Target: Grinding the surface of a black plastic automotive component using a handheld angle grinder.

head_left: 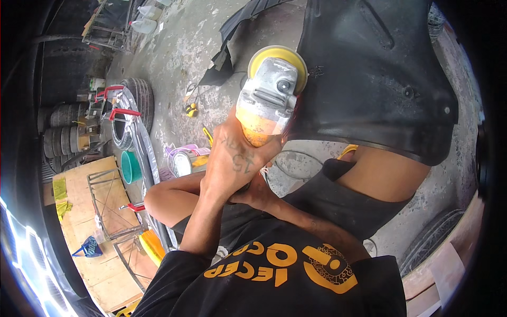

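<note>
I hold an angle grinder (268,95) with a scuffed grey head, an orange body and a round yellow disc (297,57). My left hand (235,156) is closed round the orange body just behind the head. Lower down, my right hand (259,194) is wrapped round the tool's rear end, partly hidden behind my left wrist. A large black moulded plastic panel (364,90) lies to the right, its near edge over my leg. The disc sits at the panel's left edge; whether they touch I cannot tell.
To the left, red clamps (125,112) grip a plastic-covered long piece near a tyre (141,100) and a green bucket (131,167). A tin can (182,164) stands by my knee. A dark cable (301,153) loops on the floor. Another tyre (430,238) lies at right.
</note>
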The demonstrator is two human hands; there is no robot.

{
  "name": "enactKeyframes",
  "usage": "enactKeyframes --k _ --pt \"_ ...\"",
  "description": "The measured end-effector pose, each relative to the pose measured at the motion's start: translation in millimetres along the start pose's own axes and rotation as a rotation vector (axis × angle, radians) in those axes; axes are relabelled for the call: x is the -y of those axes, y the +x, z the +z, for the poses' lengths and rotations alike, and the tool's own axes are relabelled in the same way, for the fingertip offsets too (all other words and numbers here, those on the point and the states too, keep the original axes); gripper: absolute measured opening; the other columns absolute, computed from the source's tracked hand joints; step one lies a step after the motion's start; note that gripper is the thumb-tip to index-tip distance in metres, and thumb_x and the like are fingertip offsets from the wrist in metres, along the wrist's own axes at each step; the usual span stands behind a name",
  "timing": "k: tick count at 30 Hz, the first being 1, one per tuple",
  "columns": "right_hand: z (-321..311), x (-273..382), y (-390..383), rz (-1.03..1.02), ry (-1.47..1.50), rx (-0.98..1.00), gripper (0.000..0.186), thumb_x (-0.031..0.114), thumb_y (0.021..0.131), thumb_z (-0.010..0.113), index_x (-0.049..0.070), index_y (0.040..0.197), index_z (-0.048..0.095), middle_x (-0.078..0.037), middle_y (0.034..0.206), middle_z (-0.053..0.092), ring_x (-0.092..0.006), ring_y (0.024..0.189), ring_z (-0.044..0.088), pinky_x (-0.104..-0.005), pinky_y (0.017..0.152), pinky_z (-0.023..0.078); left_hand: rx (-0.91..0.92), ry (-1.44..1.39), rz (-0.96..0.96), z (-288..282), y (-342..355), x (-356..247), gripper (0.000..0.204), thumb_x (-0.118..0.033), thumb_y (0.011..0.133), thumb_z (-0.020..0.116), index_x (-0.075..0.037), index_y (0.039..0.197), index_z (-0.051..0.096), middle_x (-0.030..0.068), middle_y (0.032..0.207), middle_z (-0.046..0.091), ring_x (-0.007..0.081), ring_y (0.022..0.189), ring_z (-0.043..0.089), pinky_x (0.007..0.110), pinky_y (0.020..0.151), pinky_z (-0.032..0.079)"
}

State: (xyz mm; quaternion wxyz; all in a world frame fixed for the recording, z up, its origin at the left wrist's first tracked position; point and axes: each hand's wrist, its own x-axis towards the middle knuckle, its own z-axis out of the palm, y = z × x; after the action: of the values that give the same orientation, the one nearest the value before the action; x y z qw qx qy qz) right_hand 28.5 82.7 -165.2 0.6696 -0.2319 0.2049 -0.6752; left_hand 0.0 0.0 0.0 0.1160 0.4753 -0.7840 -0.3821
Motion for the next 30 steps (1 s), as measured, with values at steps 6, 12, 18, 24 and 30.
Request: enactKeyframes --k 6,12,18,24,30 --pt "2 8 -3 0.066 0.051 -0.012 0.095 0.02 0.071 0.095 0.002 0.148 0.042 -0.01 0.139 0.058 -0.0222 0.129 0.058 -0.0387 0.111 0.045 0.004 -0.024 -0.029 0 -1 -1 0.051 -0.013 0.082 0.082 0.007 0.122 0.057 0.0146 0.088 0.076 0.0179 0.062 0.071 0.034 0.06 0.056" --pt "1 -7 -4 -0.054 -0.233 -0.031 0.098 0.02 0.071 0.095 0.002 0.149 0.038 -0.01 0.139 0.055 -0.0212 0.132 0.055 -0.0375 0.11 0.046 0.011 -0.013 -0.034 0 -1 -1 0.051 -0.012 0.081 0.082 0.006 0.122 0.058 0.0143 0.088 0.076 0.0181 0.063 0.071 0.034 0.061 0.057" --pt "3 8 -4 -0.008 -0.079 -0.003 0.098 0.02 0.071 0.094 0.003 0.149 0.036 -0.01 0.137 0.055 -0.0216 0.129 0.056 -0.0375 0.109 0.047 0.0 -0.022 -0.033 -2 -1 -1 0.05 -0.012 0.081 0.081 0.006 0.122 0.058 0.0152 0.09 0.076 0.0193 0.066 0.073 0.033 0.063 0.058" --pt "4 7 -1 -0.024 -0.1 0.007 0.096 0.019 0.071 0.094 0.002 0.147 0.038 -0.01 0.132 0.058 -0.0207 0.124 0.059 -0.0366 0.105 0.05 -0.051 0.018 0.067 -1 -2 11 0.049 -0.013 0.081 0.08 0.006 0.121 0.06 0.0177 0.092 0.077 0.0236 0.077 0.076 0.036 0.07 0.06" --pt "5 12 -1 0.04 -0.029 0.039 0.094 0.018 0.071 0.094 0.002 0.145 0.038 -0.01 0.13 0.058 -0.0202 0.12 0.061 -0.0349 0.1 0.053 -0.025 -0.021 -0.038 -4 -4 0 0.052 -0.016 0.08 0.081 0.007 0.122 0.06 0.0191 0.096 0.077 0.0263 0.083 0.077 0.037 0.076 0.06"
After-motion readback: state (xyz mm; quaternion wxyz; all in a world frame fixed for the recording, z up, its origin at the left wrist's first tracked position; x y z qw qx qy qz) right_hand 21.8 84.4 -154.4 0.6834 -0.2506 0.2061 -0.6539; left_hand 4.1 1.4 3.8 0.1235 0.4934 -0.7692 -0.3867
